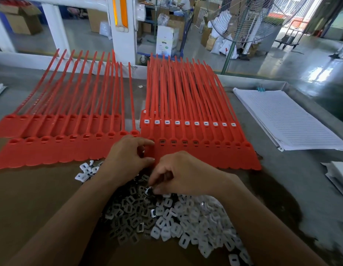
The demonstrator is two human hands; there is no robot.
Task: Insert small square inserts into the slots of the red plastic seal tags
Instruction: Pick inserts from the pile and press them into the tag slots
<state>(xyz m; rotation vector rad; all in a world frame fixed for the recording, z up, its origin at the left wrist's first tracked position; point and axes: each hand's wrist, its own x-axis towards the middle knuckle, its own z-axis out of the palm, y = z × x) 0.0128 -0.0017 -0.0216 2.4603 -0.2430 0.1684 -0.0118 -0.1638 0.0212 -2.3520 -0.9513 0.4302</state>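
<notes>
While the right hand [184, 173] pinches one insert [148, 190] above the pile [186, 217], the left hand [128, 156] grips the red seal tags [205, 156] at their end.
The tags lie flat on the worktop [281, 167], heads nearest the person and straps running away toward the far edge; bare room lies beside the paper stack [291, 120].

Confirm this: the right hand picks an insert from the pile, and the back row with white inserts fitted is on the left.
No: the head view shows the fitted white inserts on the right tags, back row, not left. The right hand picks from the pile.
</notes>
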